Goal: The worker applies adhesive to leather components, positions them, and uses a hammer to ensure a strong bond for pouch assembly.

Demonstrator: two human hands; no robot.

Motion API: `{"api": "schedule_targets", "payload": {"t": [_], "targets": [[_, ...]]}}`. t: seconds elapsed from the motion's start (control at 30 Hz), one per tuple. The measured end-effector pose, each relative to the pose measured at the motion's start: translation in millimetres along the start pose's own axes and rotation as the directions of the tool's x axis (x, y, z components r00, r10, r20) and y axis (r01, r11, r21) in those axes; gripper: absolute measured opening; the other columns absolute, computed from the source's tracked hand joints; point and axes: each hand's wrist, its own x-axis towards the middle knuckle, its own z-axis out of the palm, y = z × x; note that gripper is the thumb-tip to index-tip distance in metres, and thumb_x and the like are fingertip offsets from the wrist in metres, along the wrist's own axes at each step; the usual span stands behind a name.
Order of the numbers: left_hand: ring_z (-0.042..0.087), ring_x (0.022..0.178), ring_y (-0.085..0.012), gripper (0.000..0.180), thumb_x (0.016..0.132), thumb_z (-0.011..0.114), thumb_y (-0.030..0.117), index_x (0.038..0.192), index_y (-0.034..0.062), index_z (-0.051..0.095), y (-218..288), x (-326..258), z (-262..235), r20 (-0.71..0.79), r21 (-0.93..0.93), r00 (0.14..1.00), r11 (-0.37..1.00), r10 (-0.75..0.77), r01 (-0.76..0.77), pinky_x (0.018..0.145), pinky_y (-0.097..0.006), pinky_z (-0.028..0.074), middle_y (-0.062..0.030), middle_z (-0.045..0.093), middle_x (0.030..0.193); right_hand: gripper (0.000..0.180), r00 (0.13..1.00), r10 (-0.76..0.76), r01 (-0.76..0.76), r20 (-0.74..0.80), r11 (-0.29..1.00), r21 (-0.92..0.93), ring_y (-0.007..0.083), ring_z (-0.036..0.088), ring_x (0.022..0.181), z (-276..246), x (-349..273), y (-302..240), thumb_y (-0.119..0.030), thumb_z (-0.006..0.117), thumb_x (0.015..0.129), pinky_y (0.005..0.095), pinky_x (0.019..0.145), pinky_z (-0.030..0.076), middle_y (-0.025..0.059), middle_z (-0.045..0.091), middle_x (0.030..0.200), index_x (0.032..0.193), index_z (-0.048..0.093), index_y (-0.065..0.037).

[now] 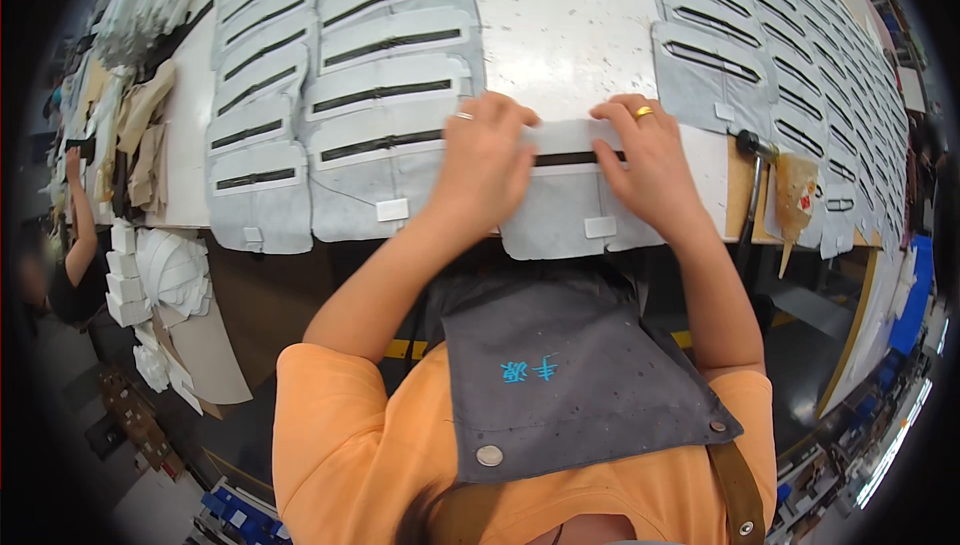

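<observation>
A grey fabric panel (560,215) lies at the table's near edge in front of me. It has a white strip with a black slot across it, and a small white tag (600,228) near its lower edge. On the panel's left end my left hand (480,165) is closed, its curled fingers at the far edge of the white strip. My right hand (652,165) grips the other end, its thumb by the black slot and the fingers bent over the far edge. Both hands partly cover the panel, and the fingertips are slightly blurred.
Rows of similar slotted grey panels (385,90) overlap on the left and right of the white table (560,40). A hammer-like tool (752,185) and a cone-shaped bag of amber paste (795,190) lie at the right edge. Far left, another person's arm (82,215) shows.
</observation>
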Motion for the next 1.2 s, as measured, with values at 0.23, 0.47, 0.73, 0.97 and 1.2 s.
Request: {"api": "schedule_targets", "payload": {"t": [0.23,0.47,0.73,0.97,1.2], "targets": [[0.052,0.109,-0.0291,0.031,0.079,0.063,0.008,0.109,0.0028,0.057,36.4,-17.2,60.0,0.137,-0.047,0.932,0.942,0.336,-0.333,0.091,-0.043,0.039,-0.0123,0.054,0.114,0.020,0.901,0.148,-0.212,0.408,0.970,0.116,0.0252,0.053,0.092,-14.9,25.6,18.5,-0.011,0.067,0.078,0.0362,0.088,0.037,0.0073,0.057,0.089,0.097,0.059,-0.008],[0.048,0.112,-0.0297,0.044,0.075,0.069,0.012,0.114,0.0029,0.054,43.0,-7.8,56.1,0.119,0.137,0.932,0.924,0.342,-0.356,0.091,-0.043,0.039,-0.0115,0.051,0.120,0.025,0.981,-0.091,0.045,-0.170,0.966,-0.255,0.0212,0.052,0.098,-25.4,35.6,-4.9,-0.014,0.069,0.078,0.0375,0.091,0.032,0.0039,0.057,0.097,0.102,0.060,-0.012],[0.051,0.098,-0.0323,0.034,0.079,0.066,0.009,0.111,0.0074,0.055,32.6,14.0,46.0,0.244,-0.035,0.962,0.992,0.124,-0.119,0.081,-0.043,0.039,-0.0121,0.053,0.103,0.024,0.959,0.282,-0.274,-0.030,0.948,0.163,0.0328,0.055,0.096,-26.9,-45.4,19.9,-0.001,0.060,0.082,0.0394,0.081,0.046,0.0136,0.060,0.099,0.106,0.058,-0.003],[0.054,0.094,-0.0301,0.024,0.082,0.058,0.000,0.105,0.0052,0.062,32.3,34.5,64.4,0.264,-0.216,0.923,0.950,0.280,-0.227,0.082,-0.039,0.040,-0.0108,0.056,0.099,0.025,0.935,0.323,-0.279,-0.145,0.925,0.257,0.0326,0.055,0.101,-10.3,-64.0,23.2,-0.001,0.061,0.082,0.0396,0.087,0.045,0.0131,0.061,0.104,0.107,0.058,-0.003],[0.053,0.089,-0.0252,0.036,0.073,0.059,-0.001,0.108,0.0072,0.063,30.8,30.1,63.3,0.238,-0.078,0.851,0.883,0.468,-0.463,0.077,-0.036,0.041,-0.0047,0.055,0.094,0.028,0.977,0.153,-0.137,-0.148,0.984,0.110,0.0294,0.056,0.100,-7.1,-74.2,30.5,0.001,0.062,0.084,0.0350,0.085,0.047,0.0127,0.058,0.109,0.111,0.059,-0.004]]}}
